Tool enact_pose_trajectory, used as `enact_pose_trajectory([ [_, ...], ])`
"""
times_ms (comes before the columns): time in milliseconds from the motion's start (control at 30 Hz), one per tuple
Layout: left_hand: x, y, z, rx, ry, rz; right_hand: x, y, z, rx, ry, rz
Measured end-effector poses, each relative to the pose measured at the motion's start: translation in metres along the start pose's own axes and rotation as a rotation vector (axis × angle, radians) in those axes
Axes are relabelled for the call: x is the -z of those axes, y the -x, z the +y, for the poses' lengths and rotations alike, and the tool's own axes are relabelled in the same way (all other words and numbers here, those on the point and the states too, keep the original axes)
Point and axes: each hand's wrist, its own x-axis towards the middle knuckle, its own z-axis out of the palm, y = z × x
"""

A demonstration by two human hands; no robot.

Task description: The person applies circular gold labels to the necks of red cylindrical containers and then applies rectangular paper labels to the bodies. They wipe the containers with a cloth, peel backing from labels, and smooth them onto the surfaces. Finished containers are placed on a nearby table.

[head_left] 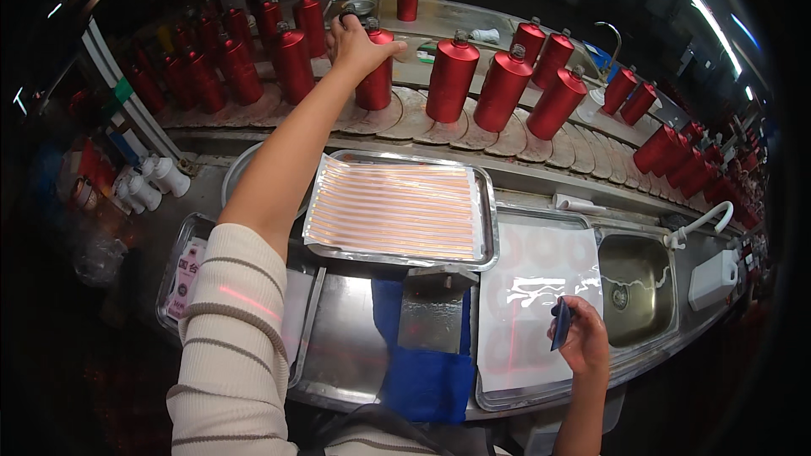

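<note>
your right hand [585,339] is pinching a dark blue card [561,323] over the glossy sheet [541,287] | your left hand [355,44] is curling its fingers around a red bottle [375,69] on the conveyor [473,131], steadying its top | striped sheet tray [488,211] is sitting between, within reach

Red canister [375,76], pink-striped sheet [395,209]

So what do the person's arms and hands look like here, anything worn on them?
The left arm wears a cream ribbed knit sleeve with thin brownish stripes, pushed up above the elbow so the forearm is bare. The left hand is bare with no glove; a dark ring may sit on one finger, though that is hard to tell. The right hand and its forearm are bare, with no glove, sleeve or watch showing.
</note>
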Motion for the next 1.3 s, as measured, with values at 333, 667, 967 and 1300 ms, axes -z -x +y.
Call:
enact_pose_trajectory([
  [333,-0.047,0.014,-0.001,-0.032,0.261,0.067,0.002,0.014,0.032,0.031,0.014,0.041],
  [667,0.241,0.202,0.024,-0.234,0.720,-0.182,-0.085,0.060,0.035,0.138,0.581,-0.062],
  [967,0.263,0.345,-0.010,-0.165,0.658,-0.553,-0.150,0.077,0.110,0.572,1.036,-0.502],
  [1300,0.252,0.327,-0.017,-0.082,0.924,-1.020,-0.167,0.099,0.133,0.408,1.155,-0.592],
])
